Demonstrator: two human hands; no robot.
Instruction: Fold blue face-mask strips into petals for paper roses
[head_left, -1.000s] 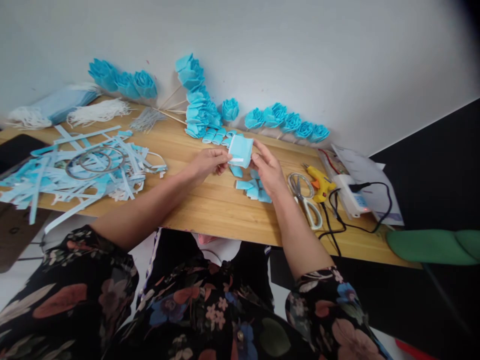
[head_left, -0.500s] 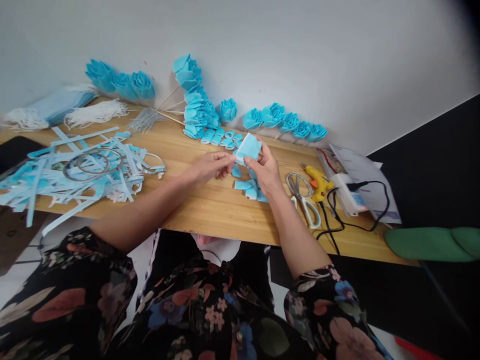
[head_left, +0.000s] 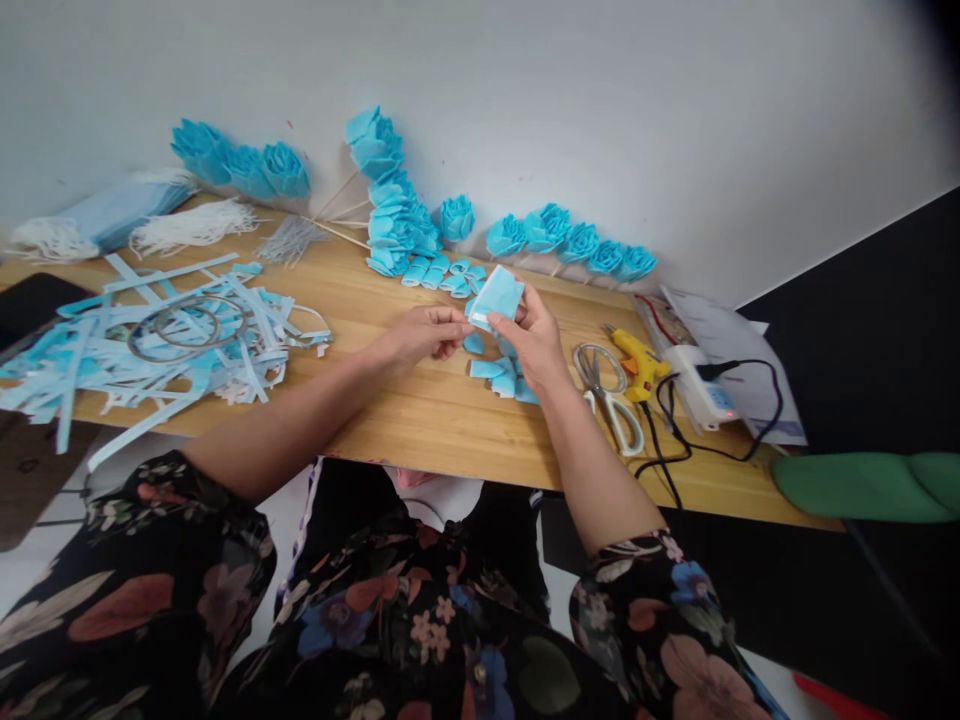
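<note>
Both my hands meet over the middle of the wooden table (head_left: 420, 410). Between them is a small light-blue square of mask fabric (head_left: 496, 296), tilted on its corner. My left hand (head_left: 420, 335) pinches its lower left corner with curled fingers. My right hand (head_left: 534, 340) grips its right side from below. Under my hands lie a few folded blue petal pieces (head_left: 499, 372). More curled petals (head_left: 442, 274) lie just beyond, in front of blue fabric roses on sticks (head_left: 394, 215).
A heap of cut blue strips with a metal ring (head_left: 184, 325) covers the left of the table. Scissors (head_left: 609, 395), a yellow glue gun (head_left: 637, 362) and a white power strip with black cable (head_left: 701, 395) lie at the right. Roses (head_left: 570, 245) line the wall.
The blue square has turned from flat-on to tilted on its corner and shifted slightly right. My right hand moved under it; my left fingers closed on its corner.
</note>
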